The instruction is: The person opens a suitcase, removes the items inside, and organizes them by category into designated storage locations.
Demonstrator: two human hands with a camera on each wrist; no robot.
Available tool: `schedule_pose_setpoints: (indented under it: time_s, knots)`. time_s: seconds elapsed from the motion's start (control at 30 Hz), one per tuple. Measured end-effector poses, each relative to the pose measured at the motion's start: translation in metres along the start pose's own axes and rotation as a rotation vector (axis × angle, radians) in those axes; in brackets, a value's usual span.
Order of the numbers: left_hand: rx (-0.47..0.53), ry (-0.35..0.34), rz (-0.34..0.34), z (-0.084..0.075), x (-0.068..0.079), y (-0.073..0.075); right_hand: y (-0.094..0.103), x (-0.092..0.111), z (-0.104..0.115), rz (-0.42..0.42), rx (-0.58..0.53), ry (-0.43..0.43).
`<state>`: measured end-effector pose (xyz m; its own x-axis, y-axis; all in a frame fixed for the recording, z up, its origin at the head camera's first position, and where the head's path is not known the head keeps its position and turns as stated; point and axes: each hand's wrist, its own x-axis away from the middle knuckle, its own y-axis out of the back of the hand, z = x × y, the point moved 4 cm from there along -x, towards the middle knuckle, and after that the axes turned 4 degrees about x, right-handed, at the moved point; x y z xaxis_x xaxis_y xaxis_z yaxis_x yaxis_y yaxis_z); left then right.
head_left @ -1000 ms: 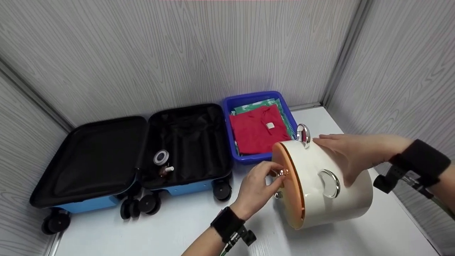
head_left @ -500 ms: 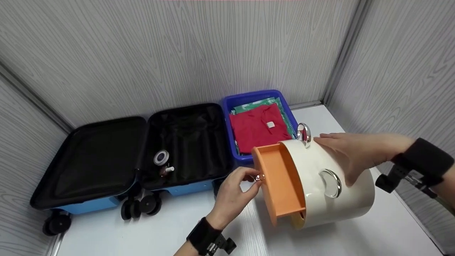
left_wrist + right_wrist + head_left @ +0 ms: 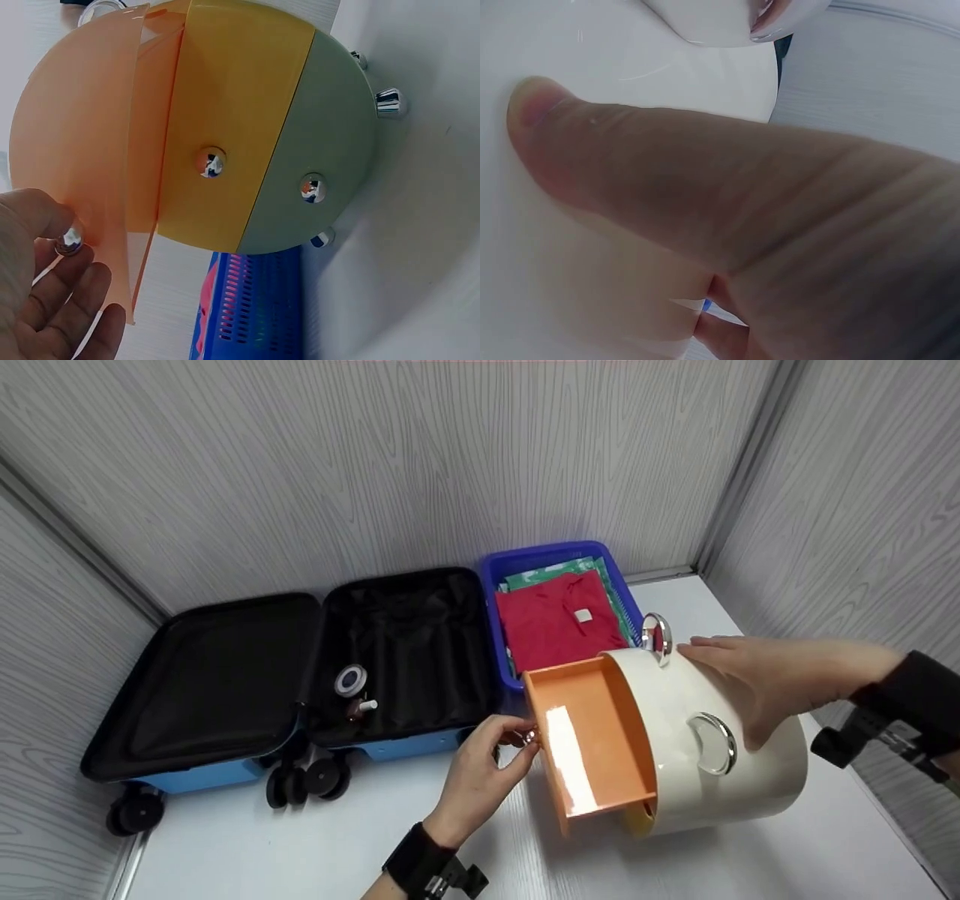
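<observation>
Drawer (image 3: 611, 742) has slid leftward out of the box (image 3: 682, 787) over the past second. Left hand (image 3: 478, 769) pinches its knob (image 3: 531, 736); right hand (image 3: 765, 679), thumb apart from fingers, rests on the box. Between them, nearer the left, the drawer's long side points away from the person, toward the basket (image 3: 492, 607).

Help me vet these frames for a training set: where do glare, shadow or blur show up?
Head: a bright glare patch on the orange drawer, a soft shadow on the white surface below the cream drawer cabinet; left wrist: mirror-like highlights on the chrome knob of the yellow drawer front; right wrist: the right hand looms large, shaded and rather soft.
</observation>
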<state>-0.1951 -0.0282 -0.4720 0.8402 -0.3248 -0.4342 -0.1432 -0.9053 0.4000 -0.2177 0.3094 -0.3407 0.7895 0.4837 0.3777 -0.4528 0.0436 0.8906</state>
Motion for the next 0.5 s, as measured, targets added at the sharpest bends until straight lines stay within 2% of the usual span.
schedule_pose_setpoints:
  time_s: [0.17,0.3,0.4,0.5]
  knots:
    - [0.033,-0.009,0.027,0.001,0.000,-0.002,0.001,0.001,-0.001,0.000,0.006,-0.007]
    - [0.039,0.020,0.058,0.005,0.003,0.001,0.001,0.001,-0.001,0.003,0.001,-0.020]
    - [0.005,0.057,0.059,0.011,0.005,0.009,0.001,0.000,-0.001,0.005,-0.002,-0.015]
    - [-0.050,0.074,0.043,0.021,0.004,0.024,0.000,-0.001,0.000,0.008,-0.003,-0.011]
